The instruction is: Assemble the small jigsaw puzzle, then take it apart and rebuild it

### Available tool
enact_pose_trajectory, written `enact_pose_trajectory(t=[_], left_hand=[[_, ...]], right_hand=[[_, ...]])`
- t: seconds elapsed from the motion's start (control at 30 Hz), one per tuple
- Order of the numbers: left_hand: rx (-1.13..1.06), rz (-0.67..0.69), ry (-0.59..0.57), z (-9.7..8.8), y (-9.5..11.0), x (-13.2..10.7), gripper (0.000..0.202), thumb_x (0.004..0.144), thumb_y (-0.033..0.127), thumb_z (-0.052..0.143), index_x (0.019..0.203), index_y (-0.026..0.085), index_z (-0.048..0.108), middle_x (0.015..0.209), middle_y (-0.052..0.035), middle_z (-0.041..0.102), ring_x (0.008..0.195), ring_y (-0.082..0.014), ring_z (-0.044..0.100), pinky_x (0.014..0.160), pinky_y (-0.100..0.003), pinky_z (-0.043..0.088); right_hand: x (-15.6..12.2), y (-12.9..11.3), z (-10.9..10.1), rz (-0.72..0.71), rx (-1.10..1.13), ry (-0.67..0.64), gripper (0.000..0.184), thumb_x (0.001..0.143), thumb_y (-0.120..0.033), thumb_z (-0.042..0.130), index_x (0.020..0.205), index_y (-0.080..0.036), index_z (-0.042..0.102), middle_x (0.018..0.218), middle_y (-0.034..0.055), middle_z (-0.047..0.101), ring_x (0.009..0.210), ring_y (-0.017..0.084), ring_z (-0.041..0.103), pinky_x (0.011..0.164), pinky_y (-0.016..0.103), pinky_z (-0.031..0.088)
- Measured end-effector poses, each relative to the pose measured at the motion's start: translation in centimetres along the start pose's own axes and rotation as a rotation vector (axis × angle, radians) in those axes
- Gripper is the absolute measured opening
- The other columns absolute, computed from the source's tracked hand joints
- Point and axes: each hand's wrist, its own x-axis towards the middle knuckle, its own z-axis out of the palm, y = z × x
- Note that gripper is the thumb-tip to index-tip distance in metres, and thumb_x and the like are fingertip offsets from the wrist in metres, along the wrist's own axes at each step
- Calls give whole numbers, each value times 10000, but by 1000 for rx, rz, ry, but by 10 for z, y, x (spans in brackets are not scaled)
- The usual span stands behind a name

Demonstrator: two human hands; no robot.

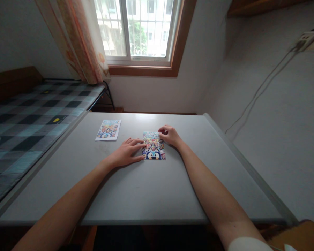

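Centrally, a small colourful rectangular picture puzzle [154,146] lay flat on the grey table [146,188]. Left hand [127,153] sat at 9 o'clock, fingers flat, tips touching the edge. Right hand [170,135] at 1 o'clock, fingers curled on the corner; pinch unclear. Second colourful card [108,129] at 10 o'clock, well apart.

grey table [146,195], bright window [138,29], checked bed [34,115]

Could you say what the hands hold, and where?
Nothing is lifted: left hand rests on the left edge of the picture, right hand on its top right corner.
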Motion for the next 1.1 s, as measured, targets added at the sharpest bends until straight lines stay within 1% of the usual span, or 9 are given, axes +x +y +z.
enact_pose_trajectory(t=[0.47, 0.83, 1.1], left_hand=[[-3, 0, -9, 1, -1, 0, 523, 880, 528, 511, 1372, 357, 456, 1379, -39, 487, 1284, -255, 417, 1130, -484, 217], [-21, -2, -2, -1, 0, 0, 521, 873, 521, 525, 1364, 355, 467, 1372, -44, 494, 1278, -263, 423, 1131, -499, 214], [-9, -3, -5, -1, 0, 0, 528, 875, 530, 515, 1369, 352, 462, 1373, -46, 491, 1272, -256, 428, 1130, -481, 220]], right_hand=[[0, -5, -1, 33, -25, -38, 109, 715, -140, 581, 732, -152, 687, 761, 12, 574, 628, 95, 498, 643, 239, 427], [1, -6, -2, 45, -45, -52, 104, 731, -159, 592, 698, -151, 690, 761, 17, 576, 637, 99, 504, 651, 243, 426], [1, -5, -2, 54, -26, -73, 87, 715, -165, 606, 703, -146, 691, 762, 16, 566, 640, 100, 498, 641, 242, 426]])
